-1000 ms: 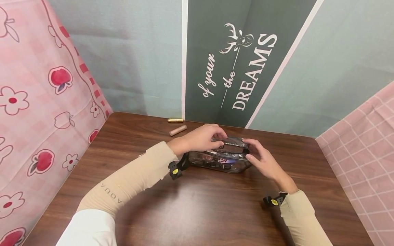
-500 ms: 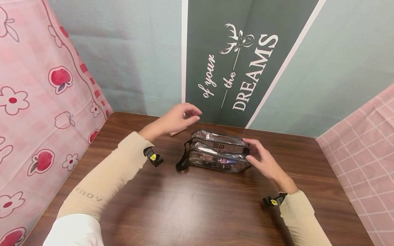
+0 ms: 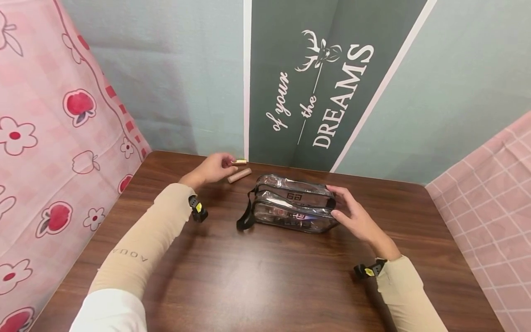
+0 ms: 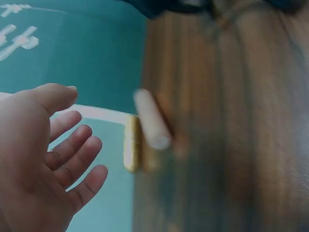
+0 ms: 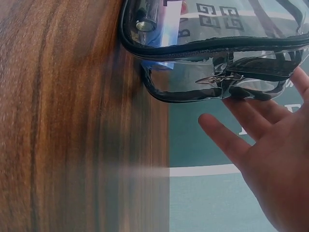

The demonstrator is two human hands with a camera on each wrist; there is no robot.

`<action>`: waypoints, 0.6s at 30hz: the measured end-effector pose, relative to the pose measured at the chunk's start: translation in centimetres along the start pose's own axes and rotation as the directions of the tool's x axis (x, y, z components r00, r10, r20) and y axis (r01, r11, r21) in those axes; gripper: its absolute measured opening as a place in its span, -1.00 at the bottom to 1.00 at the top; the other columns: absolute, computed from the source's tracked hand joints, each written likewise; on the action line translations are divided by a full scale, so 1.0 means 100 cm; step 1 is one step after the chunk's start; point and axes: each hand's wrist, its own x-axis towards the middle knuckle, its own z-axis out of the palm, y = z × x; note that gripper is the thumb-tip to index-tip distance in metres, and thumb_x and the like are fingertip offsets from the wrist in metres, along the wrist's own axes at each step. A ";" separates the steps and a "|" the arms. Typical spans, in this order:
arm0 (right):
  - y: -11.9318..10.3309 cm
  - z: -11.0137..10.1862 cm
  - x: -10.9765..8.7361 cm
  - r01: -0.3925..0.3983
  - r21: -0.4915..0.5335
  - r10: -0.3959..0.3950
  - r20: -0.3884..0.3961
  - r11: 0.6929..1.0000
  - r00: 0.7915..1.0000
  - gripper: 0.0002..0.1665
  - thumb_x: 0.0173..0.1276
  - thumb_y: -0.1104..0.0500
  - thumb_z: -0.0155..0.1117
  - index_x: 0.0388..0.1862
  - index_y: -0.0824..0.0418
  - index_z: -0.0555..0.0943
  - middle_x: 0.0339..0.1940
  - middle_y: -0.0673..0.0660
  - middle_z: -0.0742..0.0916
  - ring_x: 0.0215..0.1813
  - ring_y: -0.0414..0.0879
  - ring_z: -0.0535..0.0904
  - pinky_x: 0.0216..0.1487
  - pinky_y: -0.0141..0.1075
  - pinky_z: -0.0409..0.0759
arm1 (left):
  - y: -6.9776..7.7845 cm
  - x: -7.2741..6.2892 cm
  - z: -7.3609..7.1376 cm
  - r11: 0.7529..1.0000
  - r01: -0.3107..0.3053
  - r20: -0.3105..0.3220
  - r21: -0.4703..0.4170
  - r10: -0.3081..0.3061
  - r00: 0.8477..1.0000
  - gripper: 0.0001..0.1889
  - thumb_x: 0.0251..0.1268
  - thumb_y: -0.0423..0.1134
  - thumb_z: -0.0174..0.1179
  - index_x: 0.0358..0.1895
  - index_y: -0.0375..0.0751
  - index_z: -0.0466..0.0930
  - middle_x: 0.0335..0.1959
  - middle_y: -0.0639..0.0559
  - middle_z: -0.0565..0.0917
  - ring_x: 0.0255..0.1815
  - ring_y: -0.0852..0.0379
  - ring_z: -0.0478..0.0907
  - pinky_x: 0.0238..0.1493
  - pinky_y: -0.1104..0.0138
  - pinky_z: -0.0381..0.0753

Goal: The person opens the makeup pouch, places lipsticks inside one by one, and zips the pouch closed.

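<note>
My left hand is at the back of the table beside a gold lipstick-like tube. In the left wrist view its fingers are loosely bent and apart from the gold tube. A pinkish-beige tube lies just in front. My right hand rests at the right end of a clear zip bag with black trim. Its fairly straight fingers and thumb touch the bag's end, and one finger stands off it in the right wrist view. Through the plastic a dark cylinder and a bluish box show.
The brown wooden table meets a printed wall cloth at the back. Pink cloths hang at the left and right sides. A black strap trails from the bag's left end.
My left hand has left the top of the bag, moved left and lowered beside the gold tube. The right hand has stayed at the bag's end.
</note>
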 end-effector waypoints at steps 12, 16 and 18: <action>-0.004 0.002 -0.002 -0.017 0.000 0.017 0.020 1.000 1.000 -0.20 0.42 0.42 0.22 0.57 0.17 0.20 0.50 0.23 0.37 0.45 -0.19 0.33 0.33 -0.52 0.31 | -0.030 0.001 0.025 0.985 0.143 0.091 0.099 -0.152 0.984 -0.43 0.38 -0.21 0.32 0.31 -0.49 0.44 0.25 -0.39 0.54 0.24 -0.22 0.51 0.31 0.00 0.44; -0.004 0.003 -0.002 0.001 -0.007 -0.001 0.010 1.000 1.000 -0.21 0.40 0.43 0.23 0.55 0.20 0.21 0.50 0.23 0.38 0.45 -0.19 0.33 0.33 -0.53 0.30 | -0.034 0.001 0.028 0.984 0.158 0.065 0.085 -0.164 0.984 -0.42 0.35 -0.19 0.35 0.31 -0.48 0.44 0.22 -0.38 0.55 0.23 -0.22 0.51 0.31 0.01 0.43; -0.004 0.004 -0.002 0.011 -0.007 -0.010 0.007 1.000 1.000 -0.21 0.40 0.44 0.23 0.55 0.21 0.22 0.50 0.24 0.38 0.45 -0.25 0.31 0.33 -0.54 0.29 | -0.036 0.002 0.030 0.984 0.159 0.053 0.086 -0.163 0.985 -0.41 0.33 -0.19 0.37 0.30 -0.47 0.45 0.20 -0.37 0.56 0.22 -0.21 0.51 0.30 0.01 0.43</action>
